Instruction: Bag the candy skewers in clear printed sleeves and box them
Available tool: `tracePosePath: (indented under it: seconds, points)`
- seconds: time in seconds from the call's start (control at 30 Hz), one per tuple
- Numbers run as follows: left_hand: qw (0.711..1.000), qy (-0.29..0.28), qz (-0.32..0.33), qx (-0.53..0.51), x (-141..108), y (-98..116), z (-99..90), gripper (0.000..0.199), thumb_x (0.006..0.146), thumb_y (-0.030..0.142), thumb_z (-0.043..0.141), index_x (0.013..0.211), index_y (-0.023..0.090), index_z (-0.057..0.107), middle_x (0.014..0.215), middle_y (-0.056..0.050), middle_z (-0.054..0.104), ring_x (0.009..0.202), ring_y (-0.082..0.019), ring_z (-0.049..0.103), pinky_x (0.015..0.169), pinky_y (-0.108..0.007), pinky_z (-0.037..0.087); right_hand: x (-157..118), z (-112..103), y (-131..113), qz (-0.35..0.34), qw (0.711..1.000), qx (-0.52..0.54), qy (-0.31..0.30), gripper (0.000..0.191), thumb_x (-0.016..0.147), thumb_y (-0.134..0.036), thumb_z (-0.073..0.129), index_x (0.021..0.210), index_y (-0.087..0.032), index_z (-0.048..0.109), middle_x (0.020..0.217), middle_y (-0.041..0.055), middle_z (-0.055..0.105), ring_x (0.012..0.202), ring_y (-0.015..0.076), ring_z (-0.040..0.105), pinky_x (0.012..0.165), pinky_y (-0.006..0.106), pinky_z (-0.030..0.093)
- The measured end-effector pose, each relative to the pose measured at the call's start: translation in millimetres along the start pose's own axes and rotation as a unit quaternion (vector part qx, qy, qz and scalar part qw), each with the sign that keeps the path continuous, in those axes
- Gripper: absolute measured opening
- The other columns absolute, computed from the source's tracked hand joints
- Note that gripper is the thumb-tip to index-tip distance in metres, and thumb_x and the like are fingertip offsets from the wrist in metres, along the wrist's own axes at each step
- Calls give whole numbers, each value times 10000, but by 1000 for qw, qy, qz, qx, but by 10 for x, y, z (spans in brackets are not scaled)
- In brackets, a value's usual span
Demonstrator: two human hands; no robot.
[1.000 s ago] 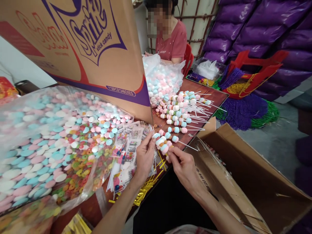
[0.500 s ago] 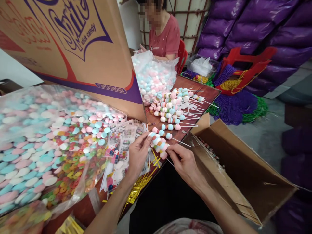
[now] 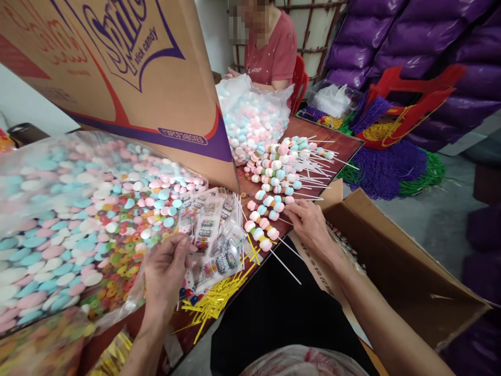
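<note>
The right hand is resting palm-down on the dark red-brown table, its fingers lightly curled and touching the thin white sticks of the pink, blue and white candy skewers; whether they are pinching one is unclear. The skewers are lying just left of the fingertips, long axes running left to right, sticks pointing towards this nearer hand. The left hand, fingers bent, is pinching the edge of a small clear printed cellophane bag from the stack beside yellow twist ties. Its forearm is reaching up from below.
</note>
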State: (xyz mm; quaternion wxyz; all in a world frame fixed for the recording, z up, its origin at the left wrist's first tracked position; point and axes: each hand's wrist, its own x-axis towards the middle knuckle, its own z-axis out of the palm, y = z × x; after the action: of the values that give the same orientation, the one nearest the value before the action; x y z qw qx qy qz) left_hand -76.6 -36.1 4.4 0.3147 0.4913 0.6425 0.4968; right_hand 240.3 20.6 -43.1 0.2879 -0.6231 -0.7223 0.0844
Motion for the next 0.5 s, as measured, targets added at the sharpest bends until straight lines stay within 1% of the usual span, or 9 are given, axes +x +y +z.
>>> tracePosePath:
  seconds: [0.07,0.13,0.2,0.27,0.3,0.37,0.43,0.5]
  points:
    - [1000,-14,5,27,4,-2,2,272,865,392,613,703,175,609,580,18,551,482,-88,456,454,-205,379,33,-30,50,5,1000,-11,12,291,986,-327,474,946,-211,738,904,70,672,840,210,576,756,324,366]
    - [998,-47,9,43,49,31,87,283,874,396,596,693,179,606,584,12,554,501,-99,473,472,-212,390,70,-60,104,19,998,-44,40,312,996,-314,444,974,-206,735,903,76,656,819,206,561,743,321,353]
    - [995,-86,11,48,134,80,233,236,872,395,590,779,185,646,612,12,580,506,-108,480,474,-219,389,106,-74,154,22,993,-105,49,299,986,-280,444,1004,-210,734,906,84,638,807,210,538,724,324,328]
    - [991,-111,24,71,255,120,394,219,868,382,576,895,193,681,629,15,597,516,-118,488,480,-225,386,133,-69,194,6,986,-165,38,262,961,-258,482,985,-207,738,890,90,627,792,213,514,700,323,299]
    - [990,-106,44,88,328,129,460,224,863,364,572,935,192,695,665,7,628,554,-127,519,517,-230,410,139,-61,209,-7,982,-186,38,241,950,-258,505,947,-203,740,874,90,627,786,213,505,693,322,287]
    - [986,-79,84,119,492,120,528,237,854,321,543,953,185,710,790,-25,695,664,-155,594,625,-258,468,134,-40,237,-33,974,-212,69,232,942,-275,533,849,-198,731,860,85,642,783,211,498,692,324,272]
    - [979,-42,112,163,678,76,493,257,853,289,515,957,176,722,903,-53,726,766,-183,636,733,-292,493,110,-18,267,-54,967,-214,127,255,952,-310,535,808,-205,718,870,73,672,790,208,510,704,328,274]
    - [965,13,123,230,876,15,373,283,855,257,495,979,158,730,918,-79,728,826,-210,647,806,-323,489,79,-4,289,-68,965,-190,170,261,963,-316,519,825,-206,711,827,52,690,753,191,532,699,318,295]
